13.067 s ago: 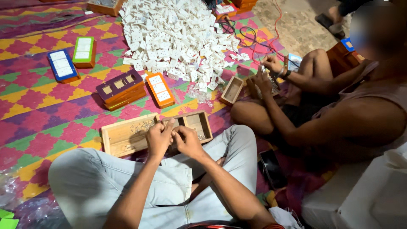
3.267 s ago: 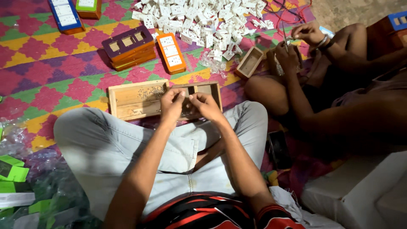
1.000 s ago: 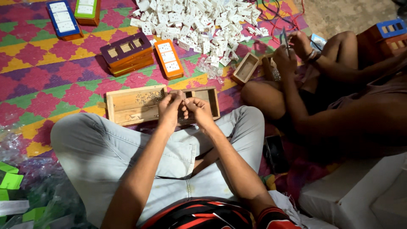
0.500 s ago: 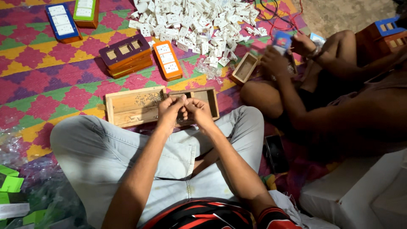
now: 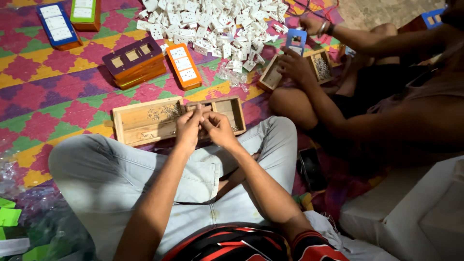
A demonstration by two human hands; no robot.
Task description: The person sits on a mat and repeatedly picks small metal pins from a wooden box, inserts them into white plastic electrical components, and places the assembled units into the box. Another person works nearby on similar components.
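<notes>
The left hand (image 5: 188,126) and right hand (image 5: 218,128) meet, fingertips pinched shut on something too small to identify. Just beyond the fingers lies the wooden tray (image 5: 145,121) of small, seemingly metal bits: probably light, stiff, slippery, best pinched at the ends.

both forearms reach forward, left hand (image 5: 188,126) and right hand (image 5: 218,128) pressed together, fingers pinched closed.
</notes>
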